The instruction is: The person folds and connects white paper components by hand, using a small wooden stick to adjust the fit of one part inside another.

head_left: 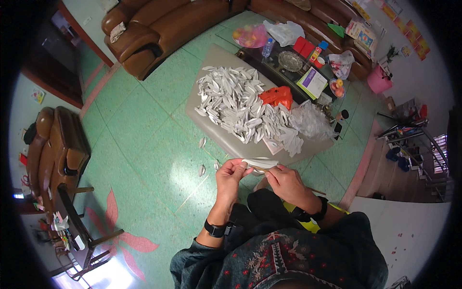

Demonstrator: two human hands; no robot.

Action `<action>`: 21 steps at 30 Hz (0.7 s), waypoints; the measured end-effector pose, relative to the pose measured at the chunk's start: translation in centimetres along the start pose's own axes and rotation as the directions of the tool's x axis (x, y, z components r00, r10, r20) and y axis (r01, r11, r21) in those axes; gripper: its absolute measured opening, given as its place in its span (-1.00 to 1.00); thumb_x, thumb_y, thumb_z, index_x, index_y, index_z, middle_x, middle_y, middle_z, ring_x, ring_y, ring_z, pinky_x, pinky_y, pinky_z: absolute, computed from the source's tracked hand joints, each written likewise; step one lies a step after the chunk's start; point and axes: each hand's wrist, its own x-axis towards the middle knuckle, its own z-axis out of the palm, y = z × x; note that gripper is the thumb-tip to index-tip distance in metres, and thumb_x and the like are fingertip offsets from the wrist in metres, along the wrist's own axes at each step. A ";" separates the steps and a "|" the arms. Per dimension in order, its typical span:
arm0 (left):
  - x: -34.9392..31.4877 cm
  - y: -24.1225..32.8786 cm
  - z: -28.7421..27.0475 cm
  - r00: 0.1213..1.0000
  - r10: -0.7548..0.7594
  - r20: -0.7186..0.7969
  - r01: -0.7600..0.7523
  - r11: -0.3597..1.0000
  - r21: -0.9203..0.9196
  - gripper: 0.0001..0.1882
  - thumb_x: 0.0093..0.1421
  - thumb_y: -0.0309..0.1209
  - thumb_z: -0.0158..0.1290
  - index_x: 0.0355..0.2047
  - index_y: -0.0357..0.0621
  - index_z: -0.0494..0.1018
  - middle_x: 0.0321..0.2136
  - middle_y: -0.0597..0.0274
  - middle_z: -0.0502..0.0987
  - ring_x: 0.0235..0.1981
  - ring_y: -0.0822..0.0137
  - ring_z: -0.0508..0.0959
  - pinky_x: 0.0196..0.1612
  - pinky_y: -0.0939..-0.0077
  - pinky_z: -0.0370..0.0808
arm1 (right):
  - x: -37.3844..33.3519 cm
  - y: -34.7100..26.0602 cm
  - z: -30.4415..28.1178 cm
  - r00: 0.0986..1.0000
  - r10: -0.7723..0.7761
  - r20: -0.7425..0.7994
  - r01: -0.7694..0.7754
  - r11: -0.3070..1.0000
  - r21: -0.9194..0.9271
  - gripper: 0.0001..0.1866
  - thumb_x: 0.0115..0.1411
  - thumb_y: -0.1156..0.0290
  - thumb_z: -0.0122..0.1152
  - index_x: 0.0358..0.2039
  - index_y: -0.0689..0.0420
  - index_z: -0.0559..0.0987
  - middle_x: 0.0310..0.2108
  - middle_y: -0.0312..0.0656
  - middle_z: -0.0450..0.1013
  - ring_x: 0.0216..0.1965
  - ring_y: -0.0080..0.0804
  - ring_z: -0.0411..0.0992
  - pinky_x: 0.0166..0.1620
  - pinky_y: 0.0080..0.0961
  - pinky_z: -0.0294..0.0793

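Room: green tiled floor [139,144]; brown sofa [166,30] at 11 o'clock. Clock centred on the folded white piece [260,163], which sits between both hands, over the lap side of the grey bench [211,127].

Left hand [231,174]: thumb and fingers pinching the piece's left end. Right hand [287,184]: pinching its right part; underside fingers hidden. Thin brown strip [257,168] along the near side; whether attached, cannot tell.

Risks (judged): uneven pulling by the two hands could skew or tear the folds. A bump to the heaped white pieces [231,103], 12 o'clock, could send some over the bench rim; loose pieces [201,170] lie on the tiles toward 9 o'clock. Crumpled clear plastic [310,120], 2 o'clock, could snag a sleeve.

Edges: heap nearly reaches the bench's left rim. Widest room for moving: over the tiles, 9 o'clock.
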 end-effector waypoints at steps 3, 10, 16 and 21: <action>-0.4 0.1 0.7 0.996 -0.088 0.007 0.088 0.995 -0.038 -0.82 0.19 -0.51 -0.06 -0.26 -0.41 0.42 -0.39 0.09 0.51 -0.39 0.33 0.54 -0.23 0.50 0.56 | 0.1 0.0 -0.3 0.998 -0.024 -0.056 0.027 0.998 0.051 -0.90 0.07 0.50 0.08 -0.48 0.27 0.48 -0.55 0.03 0.41 -0.50 0.01 0.38 -0.46 -0.27 0.36; -0.8 0.6 0.7 0.997 -0.039 -0.062 0.037 0.999 -0.029 -0.82 0.19 -0.53 -0.09 -0.26 -0.40 0.43 -0.40 0.08 0.51 -0.42 0.35 0.54 -0.25 0.52 0.57 | -1.0 0.7 -1.6 0.998 0.015 -0.060 -0.003 0.983 0.185 -0.85 0.05 0.38 0.13 -0.48 0.21 0.48 -0.55 -0.02 0.41 -0.57 -0.03 0.38 -0.52 -0.25 0.35; -0.7 0.9 1.7 0.997 -0.074 -0.011 0.074 0.997 -0.021 -0.82 0.18 -0.54 -0.07 -0.26 -0.41 0.43 -0.43 0.10 0.51 -0.43 0.36 0.55 -0.25 0.52 0.57 | -1.1 0.4 -1.5 0.996 0.078 -0.053 -0.079 0.997 -0.013 -0.91 0.04 0.47 0.12 -0.47 0.22 0.50 -0.60 -0.06 0.39 -0.58 -0.08 0.38 -0.52 -0.32 0.35; -0.8 0.7 1.4 0.996 -0.082 0.029 0.082 0.997 -0.004 -0.81 0.18 -0.53 -0.05 -0.24 -0.43 0.41 -0.36 0.06 0.52 -0.41 0.35 0.55 -0.27 0.61 0.55 | -0.7 -1.0 -1.5 0.985 0.032 -0.172 -0.039 0.999 -0.038 -0.90 0.04 0.46 0.13 -0.44 0.21 0.51 -0.56 -0.06 0.40 -0.56 -0.08 0.40 -0.50 -0.30 0.37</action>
